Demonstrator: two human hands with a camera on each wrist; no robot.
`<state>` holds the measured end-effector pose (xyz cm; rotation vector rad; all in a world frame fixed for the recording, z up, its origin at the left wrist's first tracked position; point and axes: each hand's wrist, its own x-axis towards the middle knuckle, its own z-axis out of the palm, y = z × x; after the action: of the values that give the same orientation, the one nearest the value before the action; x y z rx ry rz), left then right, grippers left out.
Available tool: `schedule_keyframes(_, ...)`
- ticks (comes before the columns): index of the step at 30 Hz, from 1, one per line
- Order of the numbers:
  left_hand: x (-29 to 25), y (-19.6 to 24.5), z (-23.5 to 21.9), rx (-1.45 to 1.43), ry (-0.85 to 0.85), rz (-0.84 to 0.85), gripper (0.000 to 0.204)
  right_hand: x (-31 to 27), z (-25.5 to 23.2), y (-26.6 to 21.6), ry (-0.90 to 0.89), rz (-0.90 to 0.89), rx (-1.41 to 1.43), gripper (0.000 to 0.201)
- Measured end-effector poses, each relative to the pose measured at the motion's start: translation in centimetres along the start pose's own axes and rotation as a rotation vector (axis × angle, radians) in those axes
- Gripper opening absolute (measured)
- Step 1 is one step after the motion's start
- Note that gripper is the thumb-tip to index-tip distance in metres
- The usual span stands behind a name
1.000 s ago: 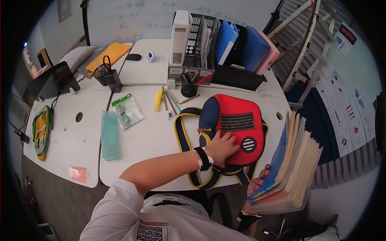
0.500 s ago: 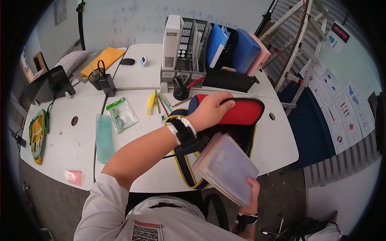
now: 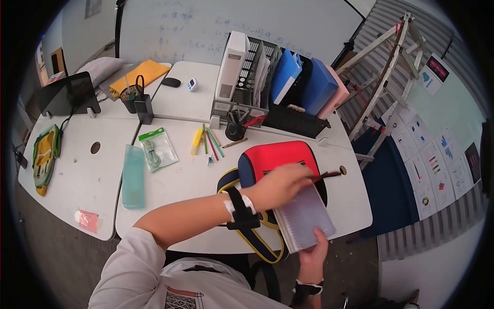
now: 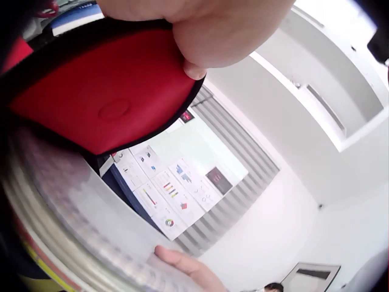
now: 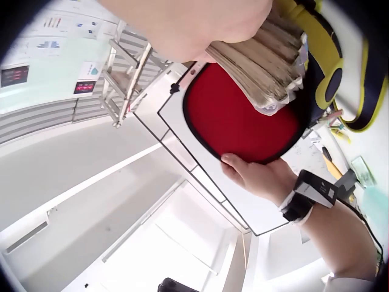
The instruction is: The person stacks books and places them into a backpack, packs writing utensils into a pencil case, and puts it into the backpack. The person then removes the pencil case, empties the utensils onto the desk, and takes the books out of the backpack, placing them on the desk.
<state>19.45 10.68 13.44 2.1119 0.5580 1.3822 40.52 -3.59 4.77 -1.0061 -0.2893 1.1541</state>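
Observation:
A red and navy backpack with yellow-edged straps lies on the table. My left hand pinches the edge of its lifted flap, thumb on the red lining. My right hand grips the near end of a stack of books, a spiral-bound one with a clear cover on top. The far end of the stack goes in under the flap, where the left hand and flap hide it from the head view. Page edges of the books show against the red lining in the right wrist view.
Coloured pencils, a yellow marker and a pen cup lie left of and behind the backpack. A bagged cable and a teal pouch lie further left. File holders stand at the back; a ladder stands right.
My left hand moved from the backpack's front to its flap and lifted it. My right hand brought the books from the right side over to the backpack's opening.

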Motion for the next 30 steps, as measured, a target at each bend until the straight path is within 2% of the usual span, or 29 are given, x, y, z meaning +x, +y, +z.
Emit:
schedule_keyframes(1, -0.4, 0.0, 1.4, -0.04, -0.019, 0.087, 0.018, 0.1, 0.8, 0.5, 0.011, 0.015, -0.01, 0.054)
schedule_keyframes(2, -0.7, 0.5, 2.3, -0.042, -0.089, 0.087, 0.019, 0.3, 1.4, 1.1, 0.009, 0.012, -0.014, 0.054)
schedule_keyframes(4, -1.4, 1.3, 3.9, -0.165, -0.302, -0.014, 0.023, 0.8, 2.3, 1.9, -0.052, 0.008, 0.041, 0.054)
schedule_keyframes(6, -2.0, 1.5, 4.9, -0.028, -0.43, 0.095, 0.027, 1.3, 2.6, 2.2, -0.063, 0.057, 0.095, 0.055)
schedule_keyframes(7, -2.2, 1.9, 4.8, -0.011, -0.455, 0.162, 0.032, 1.7, 3.9, 2.3, -0.058, 0.037, 0.086, 0.054)
schedule_keyframes(8, -2.5, 2.4, 4.8, -0.01, -0.457, 0.158, 0.032, 2.9, 7.1, 2.4, -0.051, 0.015, 0.077, 0.054)
schedule_keyframes(10, -3.0, 3.1, 4.8, -0.076, -0.477, 0.133, 0.031, 2.7, 8.2, 3.4, -0.041, -0.029, 0.058, 0.054)
schedule_keyframes(12, -3.3, 3.2, 5.1, -0.09, -0.511, 0.143, 0.03, 0.9, 5.6, 4.5, -0.028, -0.071, 0.039, 0.053)
schedule_keyframes(13, -3.4, 3.1, 5.2, -0.059, -0.462, 0.157, 0.029, 0.1, 4.7, 5.2, -0.021, -0.093, 0.029, 0.053)
schedule_keyframes(16, -3.3, 1.8, 5.3, -0.021, -0.389, 0.158, 0.025, -0.5, 6.6, 7.0, 0.006, -0.158, -0.002, 0.052)
schedule_keyframes(18, -2.7, 0.8, 4.4, 0.083, -0.508, -0.033, 0.023, -0.1, 8.9, 7.6, 0.013, -0.201, -0.025, 0.052)
schedule_keyframes(19, -3.0, -0.2, 4.6, 0.099, -0.547, -0.025, 0.027, 0.0, 8.1, 7.1, 0.011, -0.219, -0.038, 0.052)
schedule_keyframes(20, -3.5, -0.2, 4.3, 0.104, -0.546, -0.033, 0.027, 0.0, 8.5, 7.0, 0.014, -0.235, -0.049, 0.052)
schedule_keyframes(21, -4.2, -0.2, 3.9, 0.12, -0.517, 0.061, 0.03, 1.2, 10.7, 6.9, 0.019, -0.252, -0.059, 0.051)
schedule_keyframes(22, -5.0, -0.1, 3.4, 0.135, -0.485, 0.155, 0.033, 1.0, 9.7, 6.6, 0.024, -0.271, -0.072, 0.051)
schedule_keyframes(23, -6.0, -0.3, 3.1, 0.078, -0.53, 0.154, 0.037, 0.9, 9.0, 6.2, 0.027, -0.291, -0.086, 0.051)
schedule_keyframes(25, -6.9, 0.9, 0.0, 0.008, -0.508, 0.091, 0.035, 0.7, 10.1, 7.2, 0.026, -0.329, -0.117, 0.051)
schedule_keyframes(26, -7.7, 1.1, -1.7, -0.034, -0.476, 0.059, 0.034, -0.1, 6.5, 6.6, 0.027, -0.342, -0.134, 0.051)
schedule_keyframes(27, -8.4, 1.4, -3.9, -0.036, -0.42, 0.008, 0.03, 3.1, 12.2, 5.6, 0.029, -0.353, -0.148, 0.05)
schedule_keyframes(28, -9.5, 1.4, -6.3, -0.039, -0.367, -0.043, 0.027, 3.2, 10.8, 5.2, 0.034, -0.364, -0.161, 0.05)
schedule_keyframes(30, -12.9, 0.7, -11.2, -0.034, -0.123, -0.247, 0.025, 2.7, 5.9, 4.2, 0.039, -0.385, -0.183, 0.05)
